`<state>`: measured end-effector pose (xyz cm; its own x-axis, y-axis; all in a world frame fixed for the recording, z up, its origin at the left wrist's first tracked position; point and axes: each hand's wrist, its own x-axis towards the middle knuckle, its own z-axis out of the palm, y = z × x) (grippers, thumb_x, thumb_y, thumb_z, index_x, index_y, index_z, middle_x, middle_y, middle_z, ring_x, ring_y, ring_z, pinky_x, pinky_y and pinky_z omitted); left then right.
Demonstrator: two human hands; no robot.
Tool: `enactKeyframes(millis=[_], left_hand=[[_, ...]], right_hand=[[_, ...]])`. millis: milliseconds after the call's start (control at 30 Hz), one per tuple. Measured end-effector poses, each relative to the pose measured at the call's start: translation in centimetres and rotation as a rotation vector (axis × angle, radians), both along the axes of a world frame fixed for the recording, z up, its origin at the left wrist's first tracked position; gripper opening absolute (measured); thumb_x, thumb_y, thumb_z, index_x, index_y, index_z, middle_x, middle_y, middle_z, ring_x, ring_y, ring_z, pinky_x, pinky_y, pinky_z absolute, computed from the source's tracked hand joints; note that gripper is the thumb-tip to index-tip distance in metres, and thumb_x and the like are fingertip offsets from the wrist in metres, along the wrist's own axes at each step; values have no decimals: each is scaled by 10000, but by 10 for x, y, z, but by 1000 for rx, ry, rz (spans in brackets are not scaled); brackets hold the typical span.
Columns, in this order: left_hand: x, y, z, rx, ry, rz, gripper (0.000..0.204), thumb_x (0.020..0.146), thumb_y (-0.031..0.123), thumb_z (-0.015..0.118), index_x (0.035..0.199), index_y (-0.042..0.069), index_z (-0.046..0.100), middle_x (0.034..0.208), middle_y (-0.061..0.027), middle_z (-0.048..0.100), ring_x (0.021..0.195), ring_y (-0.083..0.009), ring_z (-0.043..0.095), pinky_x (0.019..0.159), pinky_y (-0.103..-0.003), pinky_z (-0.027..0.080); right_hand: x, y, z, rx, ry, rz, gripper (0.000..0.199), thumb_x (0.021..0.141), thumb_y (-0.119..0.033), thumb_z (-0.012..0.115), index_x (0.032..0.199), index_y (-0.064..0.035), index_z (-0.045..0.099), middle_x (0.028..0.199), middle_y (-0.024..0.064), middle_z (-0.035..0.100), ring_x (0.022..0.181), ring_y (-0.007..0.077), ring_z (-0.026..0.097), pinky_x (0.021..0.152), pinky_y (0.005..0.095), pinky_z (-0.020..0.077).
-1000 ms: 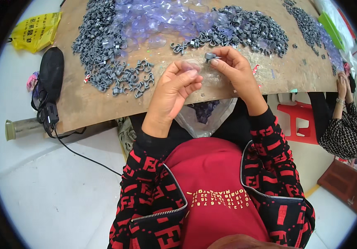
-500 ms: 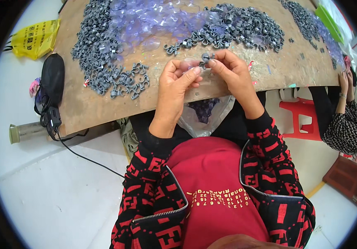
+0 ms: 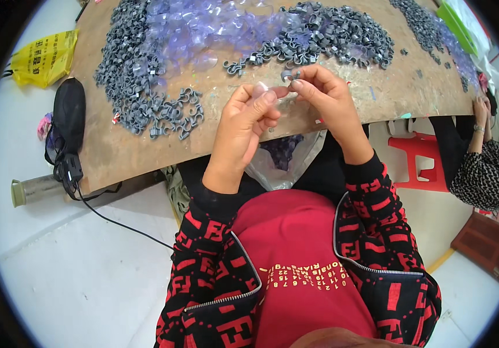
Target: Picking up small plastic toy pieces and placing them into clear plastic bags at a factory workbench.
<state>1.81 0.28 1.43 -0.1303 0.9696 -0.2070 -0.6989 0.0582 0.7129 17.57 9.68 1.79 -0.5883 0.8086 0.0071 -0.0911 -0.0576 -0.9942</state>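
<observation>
- Delicately, in the head view's upper center, the left hand (image 3: 245, 120) pinches a clear suction cup (image 3: 259, 89), the right hand (image 3: 329, 100) a gray clip (image 3: 286, 75).
- Either small part could slip if a fingertip pinch loosens.
- A scuffed wooden tabletop (image 3: 139, 152) spans the frame's top; a red plastic stool (image 3: 413, 148) stands at right.

My left hand (image 3: 243, 119) pinches a clear piece (image 3: 259, 89) of thin, glossy plastic; my right hand (image 3: 329, 95) grips a grey clip (image 3: 286, 76) in smooth plastic with a dull sheen. The tabletop (image 3: 139, 158) before me looks like matt, scuffed wood. I wear a matt cloth jacket (image 3: 206, 264) with shiny metallic zips (image 3: 223, 298). Beyond, the yellow bag (image 3: 43, 58) is creased, glossy plastic.
</observation>
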Motion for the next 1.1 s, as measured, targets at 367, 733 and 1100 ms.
enactKeyframes(millis=[367, 733, 1100], left_hand=[[1, -6, 5, 47, -114, 0, 79, 924, 128, 549, 978, 71, 539, 1079, -145, 650, 750, -89, 604, 669, -219, 502], [16, -11, 20, 67, 18, 37, 67, 893, 71, 604, 921, 68, 543, 1170, -128, 609, 691, -51, 535, 639, -190, 450], [19, -15, 29, 162, 144, 75, 192, 846, 1, 651, 958, 50, 502, 1117, -84, 519, 800, -89, 565, 700, -222, 496]], right_hand=[[9, -22, 21, 616, -240, -55, 112, 819, -49, 633, 904, -8, 573, 932, 46, 617, 824, 101, 541, 757, 259, 435], [5, -31, 28, 433, -40, -131, 175, 868, 7, 604, 1043, -3, 599, 958, 23, 590, 874, 95, 527, 788, 228, 419], [14, -42, 42, 362, -112, -48, 237, 883, 42, 567, 1120, 20, 578, 1047, 55, 559, 952, 117, 573, 834, 236, 459]])
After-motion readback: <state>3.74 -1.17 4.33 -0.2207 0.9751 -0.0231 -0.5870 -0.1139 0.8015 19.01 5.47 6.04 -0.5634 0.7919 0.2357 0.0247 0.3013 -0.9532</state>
